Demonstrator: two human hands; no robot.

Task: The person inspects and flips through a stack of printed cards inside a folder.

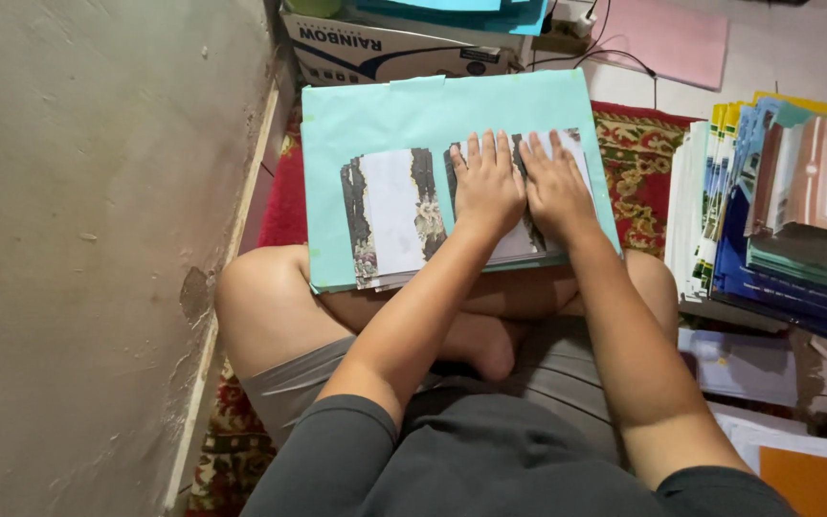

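Note:
A light turquoise folder [385, 115] lies across my crossed legs. Two stacks of cards with dark floral borders and white centres rest on it. My left hand [486, 187] and my right hand [555, 187] lie flat, side by side, fingers together, pressing down on the right stack [521, 241]. The left stack [392, 215] sits untouched beside my left hand, its sheets slightly fanned at the lower edge.
A plaster wall [98, 239] stands close on the left. A cardboard box [385, 50] sits behind the folder. Tall piles of coloured folders and paper [777, 211] stand at the right, with loose sheets [768, 383] below. A red patterned rug [638, 158] covers the floor.

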